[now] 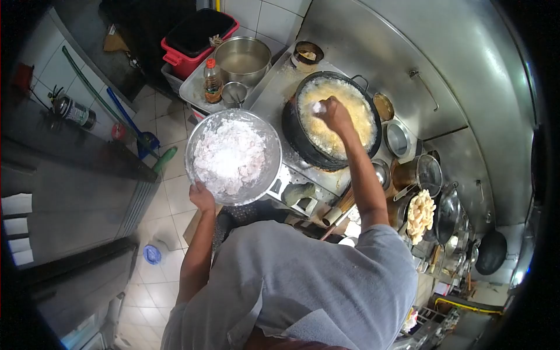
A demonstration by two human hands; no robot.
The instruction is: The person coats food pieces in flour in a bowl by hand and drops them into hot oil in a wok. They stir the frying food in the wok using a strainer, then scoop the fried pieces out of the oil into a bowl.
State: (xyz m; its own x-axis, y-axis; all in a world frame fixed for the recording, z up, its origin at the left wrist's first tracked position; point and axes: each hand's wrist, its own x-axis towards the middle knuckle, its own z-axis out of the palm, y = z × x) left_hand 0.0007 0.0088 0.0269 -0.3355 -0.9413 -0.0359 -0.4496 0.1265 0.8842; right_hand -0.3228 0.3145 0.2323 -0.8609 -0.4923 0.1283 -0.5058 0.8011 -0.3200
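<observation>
My left hand (pixel 202 196) grips the near rim of a wide metal bowl (pixel 275 153). White, flour-coated pieces (pixel 228 156) fill much of this bowl. Over a large dark wok (pixel 302 149) on the stove, my right hand (pixel 333 116) is closed, with a small white coated piece (pixel 318 108) at its fingertips. Yellow oil (pixel 344 140) bubbles and foams in the wok below that hand.
Beyond the bowl stand a bottle with a red cap (pixel 212 81), a steel pot (pixel 242 61) and a red bin (pixel 181 57). Right of my right arm are pans, a strainer (pixel 429 172) and a heap of pale fried pieces (pixel 420 217).
</observation>
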